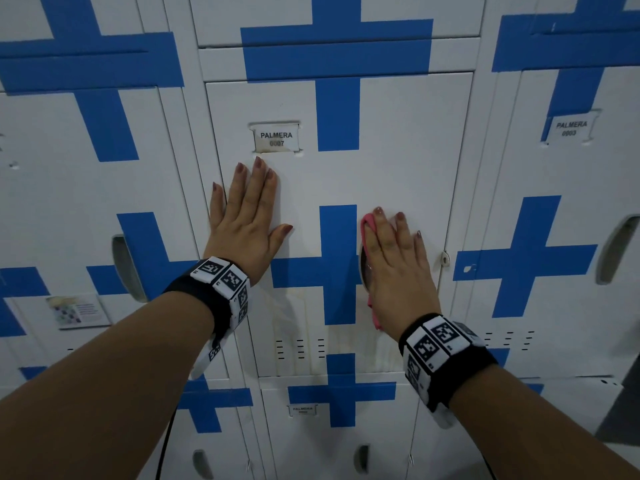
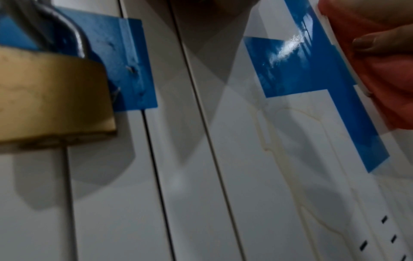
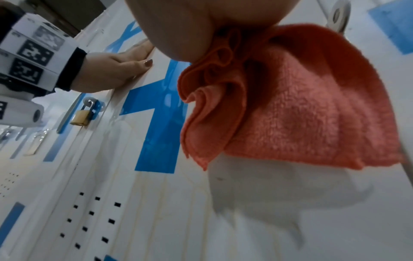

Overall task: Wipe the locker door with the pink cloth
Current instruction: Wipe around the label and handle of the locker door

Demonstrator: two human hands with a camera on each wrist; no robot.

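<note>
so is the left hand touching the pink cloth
Apart. The head view shows the left hand flat on the locker door, with bare door and blue tape between it and the pink cloth.

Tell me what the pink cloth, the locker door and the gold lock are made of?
Pink cloth: looks like soft microfiber or terry, since its surface is fuzzy and folds loosely. Locker door: probably painted sheet metal, smooth, white, with punched vent slots. Padlock: seemingly brass, dull yellow body with a grey metal shackle.

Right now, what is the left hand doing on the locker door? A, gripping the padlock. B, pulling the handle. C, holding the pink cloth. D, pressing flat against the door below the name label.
D: the left hand lies flat with straight fingers on the locker door, just below the name label, while the right hand presses the pink cloth.
</note>
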